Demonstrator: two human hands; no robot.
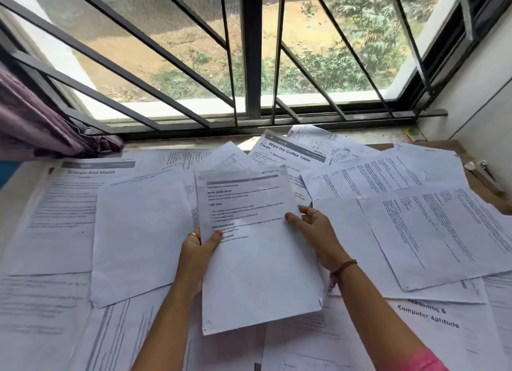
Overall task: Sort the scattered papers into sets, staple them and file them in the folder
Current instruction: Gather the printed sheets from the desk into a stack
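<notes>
While loose papers overlap across the whole desk, we note one sheaf lifted above them at centre — left hand pinching its left edge, right hand gripping its right edge. The window grille bounds the far side.

Daylight only, coming in through the barred window ahead. Scene bright, papers evenly lit with a cool bluish cast, soft shadows under overlapping sheets. Outdoors slightly washed out, no hard glare. Strong wide-angle bowing: window bars splay outward, edges stretch. Fine print soft and mostly unreadable, worse toward the lower-left corner.
</notes>
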